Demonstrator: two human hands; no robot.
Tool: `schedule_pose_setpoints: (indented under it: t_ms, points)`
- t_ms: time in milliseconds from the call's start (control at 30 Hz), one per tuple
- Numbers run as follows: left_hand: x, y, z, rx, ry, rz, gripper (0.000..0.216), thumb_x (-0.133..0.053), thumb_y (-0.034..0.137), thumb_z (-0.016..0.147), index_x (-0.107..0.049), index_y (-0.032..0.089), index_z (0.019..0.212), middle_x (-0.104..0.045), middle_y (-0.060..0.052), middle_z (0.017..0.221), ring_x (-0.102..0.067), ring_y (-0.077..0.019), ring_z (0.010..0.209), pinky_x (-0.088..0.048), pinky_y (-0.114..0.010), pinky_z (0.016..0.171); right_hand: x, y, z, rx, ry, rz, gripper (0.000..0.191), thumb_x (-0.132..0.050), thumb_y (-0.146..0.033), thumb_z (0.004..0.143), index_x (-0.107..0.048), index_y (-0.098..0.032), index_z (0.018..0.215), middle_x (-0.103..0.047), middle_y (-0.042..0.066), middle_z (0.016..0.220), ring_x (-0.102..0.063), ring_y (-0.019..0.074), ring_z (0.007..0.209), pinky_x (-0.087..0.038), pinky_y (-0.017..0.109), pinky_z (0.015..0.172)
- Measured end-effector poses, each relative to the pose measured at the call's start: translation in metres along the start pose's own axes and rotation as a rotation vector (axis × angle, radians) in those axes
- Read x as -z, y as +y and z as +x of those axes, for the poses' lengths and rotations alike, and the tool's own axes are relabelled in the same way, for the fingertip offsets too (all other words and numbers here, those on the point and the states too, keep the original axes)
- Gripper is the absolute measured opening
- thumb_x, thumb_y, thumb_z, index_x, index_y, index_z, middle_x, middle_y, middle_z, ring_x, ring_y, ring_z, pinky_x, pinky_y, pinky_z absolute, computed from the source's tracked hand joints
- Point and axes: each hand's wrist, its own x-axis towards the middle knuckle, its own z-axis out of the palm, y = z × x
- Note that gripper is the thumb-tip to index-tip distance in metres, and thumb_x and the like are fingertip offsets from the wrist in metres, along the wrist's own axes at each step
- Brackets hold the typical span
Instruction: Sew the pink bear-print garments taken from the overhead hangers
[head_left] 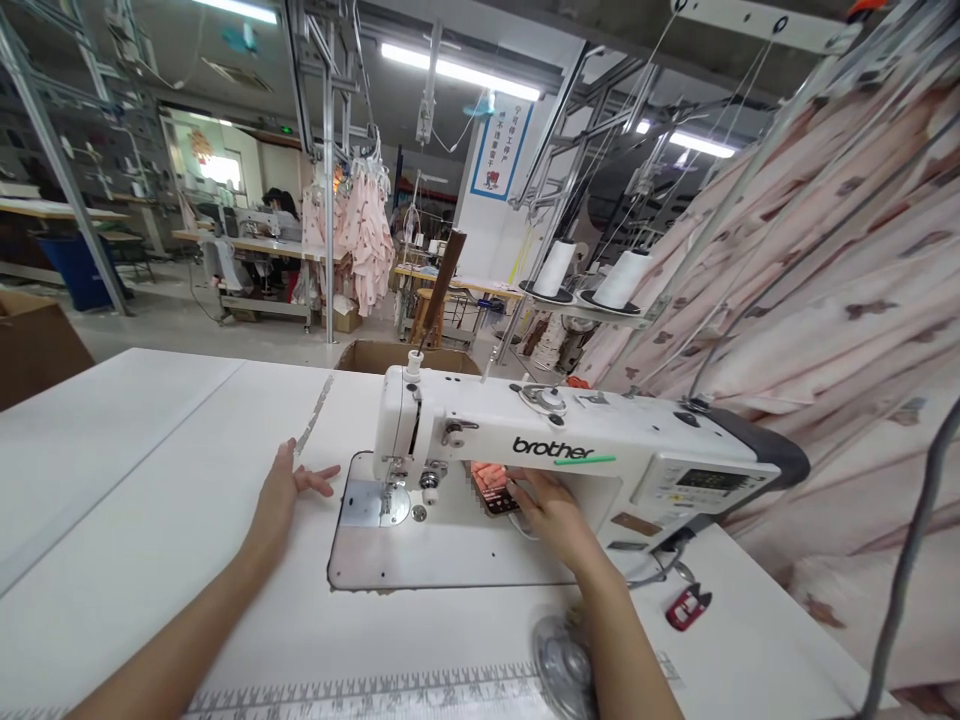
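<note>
My left hand [281,490] rests on the white table left of the sewing machine [525,440]. Its fingers are spread, with nothing in them. Under the arm of the white Brother machine, my right hand [551,510] is at the right edge of a phone [493,488] with a lit, reddish screen. Fingertips overlap the phone's edge, while the machine arm hides part of the hand and the phone's top. Left of the phone are the machine's needle area and metal needle plate [394,505], without fabric on them.
A ruler [390,697] runs along the front table edge, beside a clear round object [559,660]. Red thread snips [688,607] lie at the right. Thread cones [556,268] stand behind the machine. Pink printed fabric [862,300] hangs at right. A person sits at a far machine.
</note>
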Motion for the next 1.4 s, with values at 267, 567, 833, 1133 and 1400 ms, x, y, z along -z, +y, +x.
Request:
schedule_pose_setpoints:
  t_ms: [267,567,833,1133,1400]
  points:
    - [-0.002,0.008,-0.006,0.129,-0.032,-0.202,0.078,-0.029,0.069,0.078,-0.027,0.014,0.134,-0.063,0.0,0.057,-0.056,-0.027,0.109,-0.022,-0.047,0.106,0.0,-0.004,-0.001,-0.035,-0.073,-0.021,0.031,-0.052,-0.036,0.075,-0.054,-0.021,0.102,-0.059,0.007,0.103,-0.054,0.0252,0.095,-0.042,0.037,0.082]
    - [0.0,0.009,-0.007,0.146,0.09,-0.314,0.08,-0.047,0.06,0.076,-0.019,0.021,0.14,-0.055,0.007,0.057,-0.067,-0.0246,0.073,-0.035,-0.051,0.097,0.0,-0.003,-0.001,-0.054,-0.073,-0.028,0.036,-0.057,-0.036,0.074,-0.052,-0.021,0.106,-0.057,0.007,0.108,-0.05,0.0255,0.103,-0.041,0.037,0.086]
    - [0.0,0.011,-0.007,0.149,0.088,-0.225,0.071,-0.047,0.061,0.075,-0.031,0.025,0.134,-0.059,0.005,0.068,-0.064,-0.0212,0.059,-0.039,-0.052,0.092,0.003,-0.009,-0.001,-0.014,-0.1,-0.032,0.043,-0.058,-0.032,0.073,-0.05,-0.02,0.114,-0.056,0.008,0.113,-0.048,0.0264,0.108,-0.039,0.038,0.089]
    - [0.0,0.012,-0.009,0.109,0.02,-0.118,0.063,-0.047,0.06,0.075,-0.036,0.027,0.127,-0.063,0.002,0.076,-0.063,-0.0204,0.057,-0.04,-0.049,0.087,-0.002,-0.005,-0.001,0.011,-0.133,-0.033,0.053,-0.057,-0.031,0.076,-0.044,-0.021,0.126,-0.054,0.008,0.12,-0.044,0.0262,0.114,-0.038,0.039,0.093]
    - [-0.004,0.011,-0.007,0.105,-0.018,-0.09,0.059,-0.049,0.057,0.076,-0.039,0.025,0.125,-0.064,-0.001,0.077,-0.065,-0.0254,0.084,-0.037,-0.047,0.093,-0.003,-0.006,-0.003,0.087,-0.103,-0.112,0.059,-0.06,-0.032,0.075,-0.04,-0.021,0.13,-0.046,0.008,0.13,-0.039,0.0278,0.12,-0.035,0.041,0.097]
